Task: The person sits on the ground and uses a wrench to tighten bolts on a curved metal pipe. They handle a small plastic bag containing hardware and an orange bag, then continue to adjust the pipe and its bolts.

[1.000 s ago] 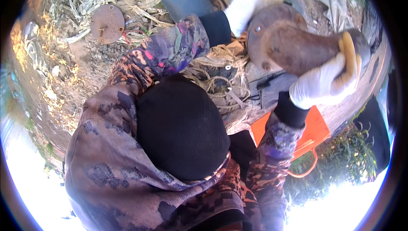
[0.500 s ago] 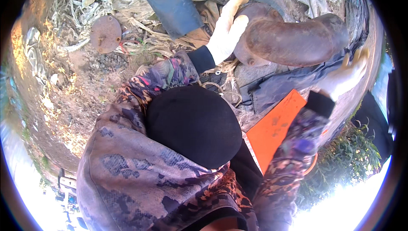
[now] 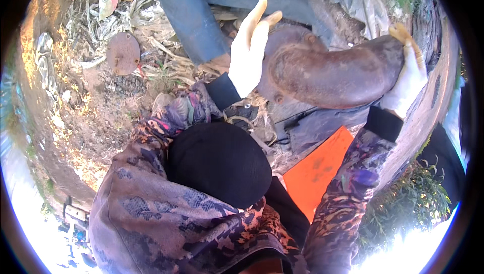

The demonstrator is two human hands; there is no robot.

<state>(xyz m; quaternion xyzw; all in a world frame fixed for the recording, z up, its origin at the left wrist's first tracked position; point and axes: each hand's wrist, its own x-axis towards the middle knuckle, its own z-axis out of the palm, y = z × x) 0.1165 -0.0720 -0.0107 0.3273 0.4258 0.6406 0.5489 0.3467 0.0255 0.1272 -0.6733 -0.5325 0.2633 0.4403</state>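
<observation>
Currently, a rusty brown pipe elbow (image 3: 338, 75) lies across the upper right of the frame, its flanged end toward the centre and its bent body running out to the right. The left hand (image 3: 247, 57), in a pale glove with yellowish fingertips, is upright at the flange's left side; its fingers are straight and close together, pointing up the frame, with the thumb held apart. Whether its palm touches the metal, I cannot tell. At the far right end of the elbow is the right hand (image 3: 409, 80), gloved alike, with its fingers close together and bent around the end's edge; how firmly they press cannot be made out.

Below the elbow, a dark sheet (image 3: 325, 125) lies on the ground, and an orange panel (image 3: 320, 168) shows beside the right forearm. Blue-grey lengths of material (image 3: 184, 14) cross the top of the frame. In the upper left, a round rusty plate (image 3: 123, 54) lies near pale, tangled strips (image 3: 143, 17). Leafy plants (image 3: 408, 208) fill part of the lower right.
</observation>
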